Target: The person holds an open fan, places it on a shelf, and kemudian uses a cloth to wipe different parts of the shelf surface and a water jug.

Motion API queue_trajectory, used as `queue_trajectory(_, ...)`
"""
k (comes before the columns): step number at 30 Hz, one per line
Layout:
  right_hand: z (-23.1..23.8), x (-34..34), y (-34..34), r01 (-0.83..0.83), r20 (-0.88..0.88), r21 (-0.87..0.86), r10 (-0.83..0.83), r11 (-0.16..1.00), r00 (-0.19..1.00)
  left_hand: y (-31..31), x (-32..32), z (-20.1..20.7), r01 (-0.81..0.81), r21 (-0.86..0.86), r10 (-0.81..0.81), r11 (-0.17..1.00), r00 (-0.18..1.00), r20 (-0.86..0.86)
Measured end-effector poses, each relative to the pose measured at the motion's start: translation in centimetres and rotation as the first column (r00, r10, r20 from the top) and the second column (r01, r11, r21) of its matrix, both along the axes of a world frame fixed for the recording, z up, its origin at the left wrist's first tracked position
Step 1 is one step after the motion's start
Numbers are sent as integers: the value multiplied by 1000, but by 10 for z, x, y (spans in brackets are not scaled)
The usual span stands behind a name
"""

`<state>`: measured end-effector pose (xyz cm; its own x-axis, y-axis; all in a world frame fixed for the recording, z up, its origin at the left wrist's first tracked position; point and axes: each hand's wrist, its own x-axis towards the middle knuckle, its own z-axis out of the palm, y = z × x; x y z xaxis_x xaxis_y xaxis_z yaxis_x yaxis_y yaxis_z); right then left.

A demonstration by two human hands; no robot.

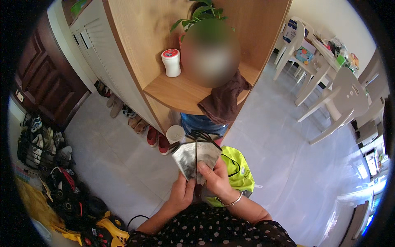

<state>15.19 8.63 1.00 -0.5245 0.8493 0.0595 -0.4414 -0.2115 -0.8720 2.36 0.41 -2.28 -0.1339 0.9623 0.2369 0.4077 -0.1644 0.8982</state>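
Note:
In front of my body I hold a shiny silver folded thing (184,158) with black cord-like strips along its far edge. It has two flat panels that meet at a dark line in the middle; its exact kind does not show. My left hand (183,194) pinches the near edge of the left panel. Over the right panel, the thumb of my right hand (216,178) presses down, with the other fingers mostly hidden behind. A bright yellow-green bag (238,171) with black trim is just beyond my right wrist.
Ahead stands a wooden corner shelf (164,94) holding a white canister (171,66), a plant (201,14), a blurred patch and a brown cloth (224,101). Red shoes (152,136) sit at its foot. Ride-on toys (109,230) lie left; white chairs (345,96) stand right.

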Motion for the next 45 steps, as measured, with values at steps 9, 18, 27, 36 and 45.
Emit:
queue_trajectory(9, -7, -2, -10, 306, -185, -34, -307, 952, 934, 8, -4, -9, -204, 34, 178, 978, 914, 366)
queue_trajectory(18, -16, 2, -3, 301, -7, 64, -301, 951, 954, 9, 0, -4, -162, -117, 197, 980, 888, 416)
queue_trajectory(27, -32, 8, 2, 291, -135, -188, -318, 938, 938, 16, -20, -6, -306, -106, 288, 946, 648, 705)
queue_trajectory(36, -21, 2, 13, 335, -46, -217, -353, 917, 935, 15, -6, -8, 18, -135, 55, 991, 851, 522)
queue_trajectory(45, -23, 11, 6, 236, -186, -229, -281, 944, 942, 21, -12, -3, -245, -151, 287, 958, 781, 555)
